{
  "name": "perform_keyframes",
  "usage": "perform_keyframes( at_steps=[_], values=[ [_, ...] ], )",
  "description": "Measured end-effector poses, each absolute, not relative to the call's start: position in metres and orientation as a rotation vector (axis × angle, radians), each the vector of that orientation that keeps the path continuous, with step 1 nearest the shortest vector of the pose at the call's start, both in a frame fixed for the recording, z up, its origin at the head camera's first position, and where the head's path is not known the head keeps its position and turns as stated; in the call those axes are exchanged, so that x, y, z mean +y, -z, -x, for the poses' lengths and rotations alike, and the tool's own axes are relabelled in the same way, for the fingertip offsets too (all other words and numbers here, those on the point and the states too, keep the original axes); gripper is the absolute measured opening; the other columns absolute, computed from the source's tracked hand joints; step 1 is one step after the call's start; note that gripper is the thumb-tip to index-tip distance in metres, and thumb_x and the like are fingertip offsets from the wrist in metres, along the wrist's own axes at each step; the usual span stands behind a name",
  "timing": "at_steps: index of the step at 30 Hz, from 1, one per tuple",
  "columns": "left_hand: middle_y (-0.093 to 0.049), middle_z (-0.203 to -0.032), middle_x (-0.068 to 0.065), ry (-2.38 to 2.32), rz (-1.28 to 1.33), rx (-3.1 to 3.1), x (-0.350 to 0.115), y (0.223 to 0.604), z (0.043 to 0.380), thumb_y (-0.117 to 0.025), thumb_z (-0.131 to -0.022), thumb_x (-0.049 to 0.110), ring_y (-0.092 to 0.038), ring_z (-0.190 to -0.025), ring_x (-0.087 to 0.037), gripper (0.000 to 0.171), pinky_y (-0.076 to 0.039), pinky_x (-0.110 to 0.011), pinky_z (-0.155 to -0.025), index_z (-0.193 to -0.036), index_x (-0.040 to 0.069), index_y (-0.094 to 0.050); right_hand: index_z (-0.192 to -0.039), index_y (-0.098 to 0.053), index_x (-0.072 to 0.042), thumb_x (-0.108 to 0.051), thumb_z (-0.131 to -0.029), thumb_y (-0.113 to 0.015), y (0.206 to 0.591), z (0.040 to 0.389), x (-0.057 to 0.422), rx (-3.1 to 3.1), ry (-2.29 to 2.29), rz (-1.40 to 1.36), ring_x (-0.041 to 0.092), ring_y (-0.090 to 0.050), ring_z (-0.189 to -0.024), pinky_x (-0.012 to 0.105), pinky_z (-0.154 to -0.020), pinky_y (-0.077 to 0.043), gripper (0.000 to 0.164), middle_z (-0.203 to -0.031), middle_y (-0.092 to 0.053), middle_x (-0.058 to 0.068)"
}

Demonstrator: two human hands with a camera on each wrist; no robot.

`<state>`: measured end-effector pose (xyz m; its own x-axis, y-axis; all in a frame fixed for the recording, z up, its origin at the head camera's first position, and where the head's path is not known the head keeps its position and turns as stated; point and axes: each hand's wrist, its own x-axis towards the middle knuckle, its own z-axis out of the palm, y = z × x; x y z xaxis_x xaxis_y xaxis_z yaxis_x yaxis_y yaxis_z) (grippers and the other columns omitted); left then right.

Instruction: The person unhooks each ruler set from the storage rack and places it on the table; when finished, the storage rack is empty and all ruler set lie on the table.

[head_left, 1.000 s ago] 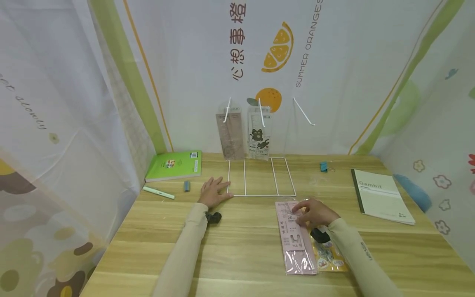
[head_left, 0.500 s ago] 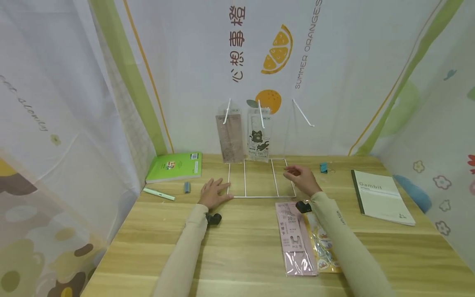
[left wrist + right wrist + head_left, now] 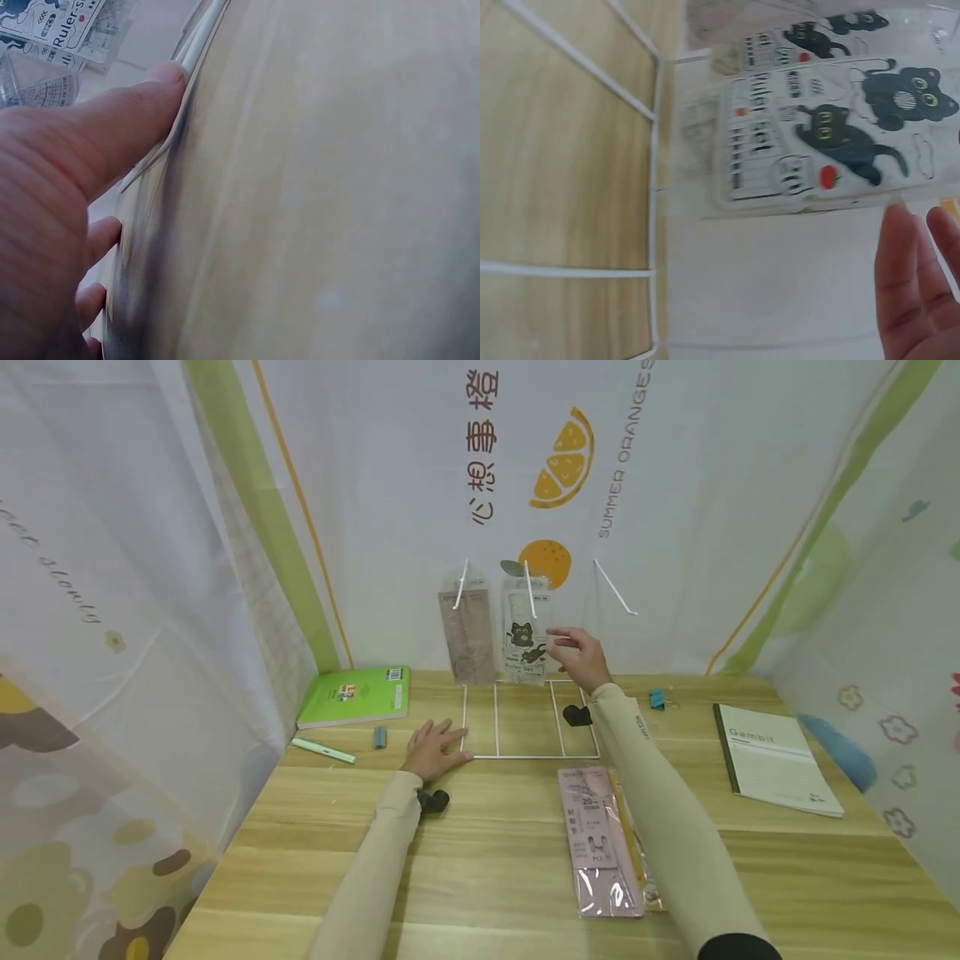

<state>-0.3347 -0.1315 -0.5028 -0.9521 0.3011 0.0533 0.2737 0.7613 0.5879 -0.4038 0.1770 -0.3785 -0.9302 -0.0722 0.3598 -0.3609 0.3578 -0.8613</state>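
Right hand [image 3: 581, 662]: fingers released, extended toward the right edge of the clear plastic ruler-set pack printed with black cats [image 3: 522, 647]. The pack hangs from the white wire middle hook [image 3: 529, 588], just left of these fingertips; contact with its edge cannot be determined. Left hand [image 3: 433, 750]: fingers released and spread, thumb resting on the front-left corner of the white wire rack [image 3: 497, 718]. Farther left of the right fingers, the dusty-pink rectangular plastic pack [image 3: 470, 639] hangs from the white wire left hook [image 3: 461, 584]. Nearer the person than the right fingers, the pale-pink rectangular plastic-wrapped pack [image 3: 592, 843] lies on the wood-grain bench [image 3: 502, 843]. Left of the left fingers lies the small blue-grey block [image 3: 379, 737].
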Motion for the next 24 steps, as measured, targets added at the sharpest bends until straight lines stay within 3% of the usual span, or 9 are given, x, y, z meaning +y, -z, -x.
perform_keyframes(
  at_steps=[6, 13, 19, 24],
  values=[
    [-0.032, -0.162, -0.018, -0.952, -0.474, 2.914, -0.13, 0.502, 0.334, -0.069, -0.094, 0.042, -0.01, -0.152, -0.047, 0.06, -0.004, -0.066, -0.12, -0.146, 0.016, -0.055, -0.134, -0.063, -0.004, -0.007, -0.095, -0.065, 0.362, 0.412, 0.164, -2.323, -1.652, -0.392, 0.032, -0.059, -0.119, 0.048, -0.075, -0.059, 0.04, -0.134, -0.06, 0.022],
    [-0.033, -0.162, -0.018, -0.925, -0.495, 2.934, -0.129, 0.504, 0.335, -0.069, -0.094, 0.042, -0.012, -0.152, -0.048, 0.059, -0.006, -0.067, -0.12, -0.146, 0.016, -0.055, -0.136, -0.062, -0.005, -0.006, -0.095, -0.066, 0.357, 0.415, 0.159, -2.352, -1.596, -0.394, 0.025, -0.059, -0.105, 0.019, -0.058, -0.05, 0.041, -0.12, -0.064, 0.024],
    [-0.033, -0.162, -0.019, -0.945, -0.494, 2.931, -0.129, 0.504, 0.335, -0.07, -0.094, 0.041, -0.011, -0.152, -0.048, 0.059, -0.005, -0.067, -0.12, -0.146, 0.015, -0.055, -0.136, -0.062, -0.006, -0.007, -0.095, -0.067, 0.356, 0.413, 0.159, -2.363, -1.559, -0.399, 0.021, -0.059, -0.098, 0.019, -0.059, -0.048, 0.042, -0.113, -0.068, 0.023],
    [-0.032, -0.162, -0.018, -0.941, -0.486, 2.929, -0.13, 0.504, 0.335, -0.07, -0.094, 0.041, -0.011, -0.152, -0.047, 0.06, -0.005, -0.067, -0.12, -0.146, 0.016, -0.055, -0.135, -0.063, -0.005, -0.006, -0.093, -0.07, 0.357, 0.413, 0.159, -2.365, -1.526, -0.439, 0.02, -0.059, -0.09, 0.026, -0.071, -0.048, 0.042, -0.099, -0.067, 0.021]
  ],
)
